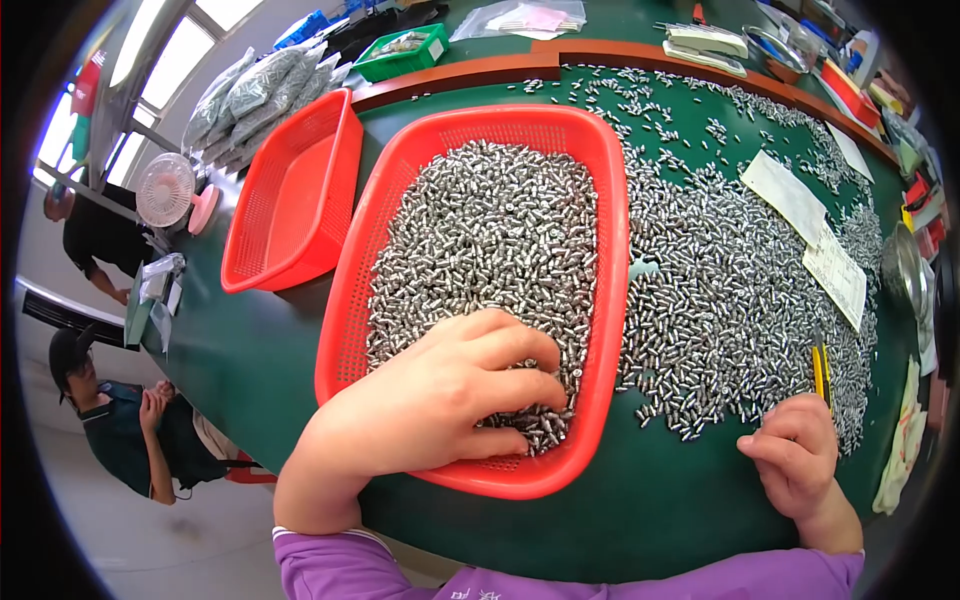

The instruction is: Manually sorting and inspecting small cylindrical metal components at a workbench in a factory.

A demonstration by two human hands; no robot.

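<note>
Scooping w/ our left hand (440, 395), fingers curled closed on small shiny metal screws (490, 240) heaped in the red plastic mesh basket (350, 290). Right hand (795, 455) loosely fisted, contents can't tell. We judge pcs hard, slippery, heavy in bulk; pinch small clusters.

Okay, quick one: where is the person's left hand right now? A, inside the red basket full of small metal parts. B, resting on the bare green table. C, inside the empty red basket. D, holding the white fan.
A: the left hand reaches into the red basket, fingers curled in the small metal parts.
</note>
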